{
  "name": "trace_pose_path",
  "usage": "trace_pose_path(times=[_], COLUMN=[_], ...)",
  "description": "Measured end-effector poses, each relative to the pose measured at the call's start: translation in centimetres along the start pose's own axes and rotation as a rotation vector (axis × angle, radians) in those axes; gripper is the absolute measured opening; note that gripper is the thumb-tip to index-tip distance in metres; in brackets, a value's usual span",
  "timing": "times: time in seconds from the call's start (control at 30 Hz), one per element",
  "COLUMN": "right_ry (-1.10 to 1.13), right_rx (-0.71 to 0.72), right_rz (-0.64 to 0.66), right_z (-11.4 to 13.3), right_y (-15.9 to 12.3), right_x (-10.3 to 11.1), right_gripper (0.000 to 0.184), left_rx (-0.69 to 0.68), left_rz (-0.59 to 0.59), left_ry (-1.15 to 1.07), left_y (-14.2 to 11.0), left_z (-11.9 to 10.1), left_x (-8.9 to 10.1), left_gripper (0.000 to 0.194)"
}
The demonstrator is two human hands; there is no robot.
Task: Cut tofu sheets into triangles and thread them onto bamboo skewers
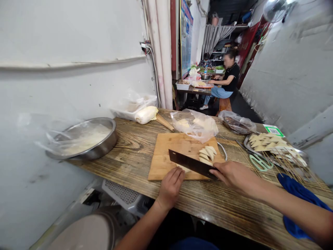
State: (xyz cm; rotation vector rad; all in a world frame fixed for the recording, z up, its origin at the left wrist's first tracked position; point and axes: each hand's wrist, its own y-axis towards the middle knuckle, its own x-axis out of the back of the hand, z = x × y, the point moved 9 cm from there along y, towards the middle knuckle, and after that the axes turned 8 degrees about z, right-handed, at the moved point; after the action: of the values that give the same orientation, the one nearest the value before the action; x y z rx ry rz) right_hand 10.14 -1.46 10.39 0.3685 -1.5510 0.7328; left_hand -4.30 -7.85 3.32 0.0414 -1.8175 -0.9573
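My right hand (230, 173) is wrapped round the handle of a dark cleaver (191, 163). Its blade stands on edge across the wooden cutting board (165, 146). Fingers bunched, my left hand (170, 185) presses down a pale, tofu-like piece (184, 168) at the board's near edge. The blade hides part of that piece. Behind the blade, several cut pale wedges (207, 152) lie together on the right side of the board. A clear plastic bag (195, 123) with more pale pieces touches the board's far edge.
At the left stands a steel basin (104, 142) with plastic over it. A cabbage (146, 114) lies behind. Green-handled scissors (260, 162), a tray of skewered pale pieces (275, 144) and a blue cloth (296, 194) are at right. A person (229, 76) sits at a farther table.
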Motion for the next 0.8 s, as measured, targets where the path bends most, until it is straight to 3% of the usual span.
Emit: trace_pose_path(times=[0.5,0.8], right_ry=[-0.072,-0.098], right_rx=[0.017,0.013], right_rz=[0.005,0.001], right_z=[0.1,-0.3], right_y=[0.3,0.7], right_x=[0.3,-0.6], right_gripper=[0.032,0.031], left_rx=[-0.021,-0.034], left_rz=[-0.008,0.008], left_ry=[0.016,-0.004], left_y=[0.2,-0.1], left_z=[-0.2,-0.1], left_x=[0.1,-0.2], left_gripper=[0.035,0.037])
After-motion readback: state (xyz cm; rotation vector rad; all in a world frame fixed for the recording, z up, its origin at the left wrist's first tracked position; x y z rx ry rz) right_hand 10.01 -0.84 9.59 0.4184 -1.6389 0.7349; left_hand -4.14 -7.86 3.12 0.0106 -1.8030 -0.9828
